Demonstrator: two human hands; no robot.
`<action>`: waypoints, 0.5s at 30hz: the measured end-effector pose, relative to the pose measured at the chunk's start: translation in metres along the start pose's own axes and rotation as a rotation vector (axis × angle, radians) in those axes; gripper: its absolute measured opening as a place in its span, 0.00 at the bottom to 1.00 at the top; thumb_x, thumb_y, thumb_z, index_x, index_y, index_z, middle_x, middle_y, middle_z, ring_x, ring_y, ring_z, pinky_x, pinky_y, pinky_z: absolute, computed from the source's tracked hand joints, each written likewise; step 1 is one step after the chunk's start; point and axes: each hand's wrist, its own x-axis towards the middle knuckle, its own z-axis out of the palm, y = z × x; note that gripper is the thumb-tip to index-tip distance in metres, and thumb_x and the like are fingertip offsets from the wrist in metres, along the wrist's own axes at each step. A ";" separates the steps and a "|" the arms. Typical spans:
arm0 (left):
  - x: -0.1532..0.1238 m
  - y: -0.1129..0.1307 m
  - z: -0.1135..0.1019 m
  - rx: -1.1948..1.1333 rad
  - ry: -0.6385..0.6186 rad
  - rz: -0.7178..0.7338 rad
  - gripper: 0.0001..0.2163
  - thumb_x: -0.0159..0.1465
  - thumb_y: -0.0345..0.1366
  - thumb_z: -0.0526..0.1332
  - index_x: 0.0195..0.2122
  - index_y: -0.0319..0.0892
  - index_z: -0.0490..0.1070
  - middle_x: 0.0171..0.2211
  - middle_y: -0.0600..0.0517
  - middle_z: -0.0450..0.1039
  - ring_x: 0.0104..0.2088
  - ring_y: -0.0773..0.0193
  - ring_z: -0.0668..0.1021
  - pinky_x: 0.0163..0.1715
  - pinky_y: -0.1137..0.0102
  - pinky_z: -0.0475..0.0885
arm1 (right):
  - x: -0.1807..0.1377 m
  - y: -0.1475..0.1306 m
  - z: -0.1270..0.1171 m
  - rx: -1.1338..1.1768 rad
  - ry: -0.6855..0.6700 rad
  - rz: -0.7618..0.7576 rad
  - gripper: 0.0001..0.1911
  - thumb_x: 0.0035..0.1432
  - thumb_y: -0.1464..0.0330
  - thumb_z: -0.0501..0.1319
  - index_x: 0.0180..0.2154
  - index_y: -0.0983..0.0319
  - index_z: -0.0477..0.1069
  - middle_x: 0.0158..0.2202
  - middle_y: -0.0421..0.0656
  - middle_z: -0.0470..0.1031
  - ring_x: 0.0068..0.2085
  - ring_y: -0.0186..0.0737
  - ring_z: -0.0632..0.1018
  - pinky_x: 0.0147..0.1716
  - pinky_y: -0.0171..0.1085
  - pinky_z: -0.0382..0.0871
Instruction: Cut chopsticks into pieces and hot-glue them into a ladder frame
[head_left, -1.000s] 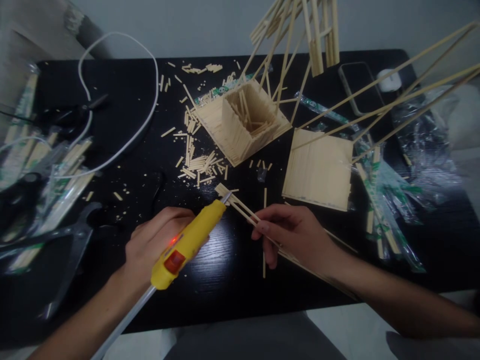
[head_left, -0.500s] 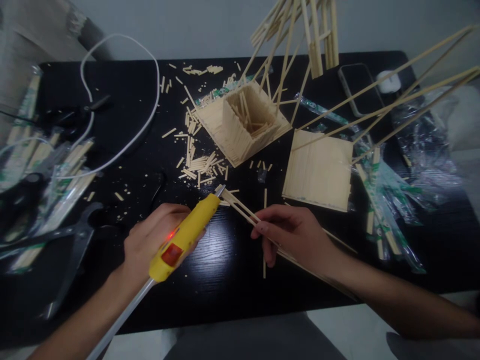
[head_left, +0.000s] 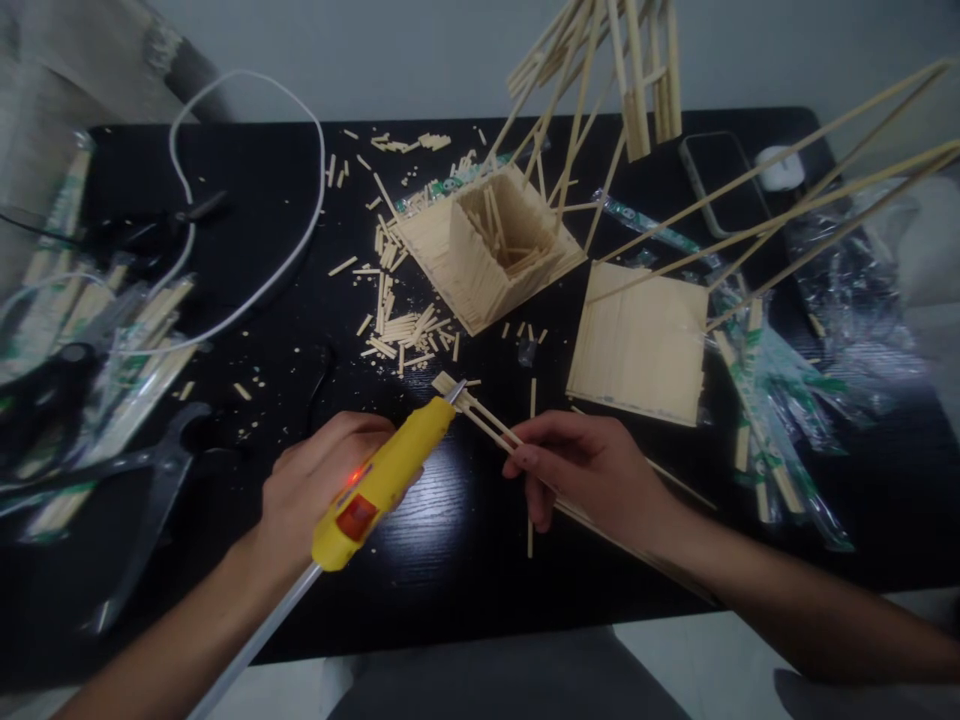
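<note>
My left hand (head_left: 326, 480) is wrapped round a yellow hot glue gun (head_left: 390, 475) with a lit red light and a white stick or cable at its rear. The gun's metal nozzle sits at the far ends of thin wooden sticks (head_left: 487, 425). Those sticks are pinched between the thumb and fingers of my right hand (head_left: 574, 460), and they run back beneath the wrist. Whether the nozzle touches the wood I cannot tell. A loose stick (head_left: 532, 400) lies under my right fingers.
Beyond my hands stands a square stick-built box (head_left: 495, 270) on a wooden base. A flat wooden panel (head_left: 641, 345) with long upright sticks is at right. Short stick pieces (head_left: 405, 330) lie scattered. Dark pliers (head_left: 169, 460), wrapped sticks, a white cable (head_left: 319, 150) and a phone (head_left: 724, 185) surround them.
The glue gun in my left hand has shifted slightly right, its nozzle sliding a little along the stick ends. My right hand holds the sticks almost unmoved.
</note>
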 end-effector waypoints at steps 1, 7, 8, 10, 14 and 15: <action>0.000 -0.001 0.000 0.000 0.003 -0.008 0.04 0.69 0.37 0.65 0.44 0.45 0.75 0.41 0.52 0.80 0.37 0.65 0.83 0.34 0.73 0.76 | 0.000 0.000 0.000 -0.001 0.000 0.001 0.04 0.67 0.67 0.70 0.40 0.61 0.81 0.34 0.38 0.83 0.23 0.27 0.81 0.21 0.23 0.76; 0.004 -0.001 -0.003 0.045 0.035 0.013 0.03 0.67 0.37 0.66 0.40 0.46 0.76 0.38 0.53 0.80 0.34 0.66 0.83 0.30 0.74 0.75 | -0.001 0.000 0.000 -0.009 0.006 0.005 0.05 0.66 0.66 0.70 0.40 0.60 0.81 0.34 0.39 0.83 0.23 0.28 0.82 0.21 0.24 0.76; 0.005 -0.001 -0.005 0.048 0.034 0.030 0.03 0.67 0.37 0.66 0.40 0.46 0.76 0.38 0.53 0.80 0.33 0.66 0.83 0.30 0.74 0.75 | 0.000 0.000 0.000 -0.014 0.010 0.002 0.05 0.66 0.65 0.70 0.40 0.60 0.81 0.34 0.39 0.83 0.23 0.28 0.81 0.21 0.24 0.77; 0.005 -0.001 -0.008 0.055 0.041 0.026 0.03 0.67 0.37 0.66 0.41 0.46 0.76 0.38 0.53 0.80 0.34 0.65 0.83 0.31 0.74 0.76 | 0.000 0.001 -0.001 -0.023 0.023 -0.012 0.05 0.66 0.65 0.70 0.40 0.60 0.81 0.34 0.39 0.83 0.23 0.28 0.81 0.21 0.25 0.77; 0.008 -0.002 -0.011 0.045 0.090 0.011 0.03 0.67 0.37 0.66 0.39 0.45 0.75 0.35 0.53 0.79 0.32 0.65 0.82 0.30 0.73 0.76 | 0.001 0.002 -0.001 -0.053 0.078 -0.075 0.06 0.65 0.64 0.71 0.41 0.59 0.82 0.34 0.39 0.83 0.23 0.30 0.82 0.22 0.27 0.79; 0.009 -0.002 -0.011 0.018 0.109 0.029 0.03 0.67 0.36 0.67 0.39 0.45 0.75 0.34 0.53 0.78 0.31 0.66 0.81 0.29 0.74 0.75 | 0.001 0.003 -0.001 -0.070 0.092 -0.092 0.06 0.65 0.64 0.71 0.41 0.59 0.82 0.34 0.39 0.83 0.23 0.30 0.81 0.22 0.27 0.79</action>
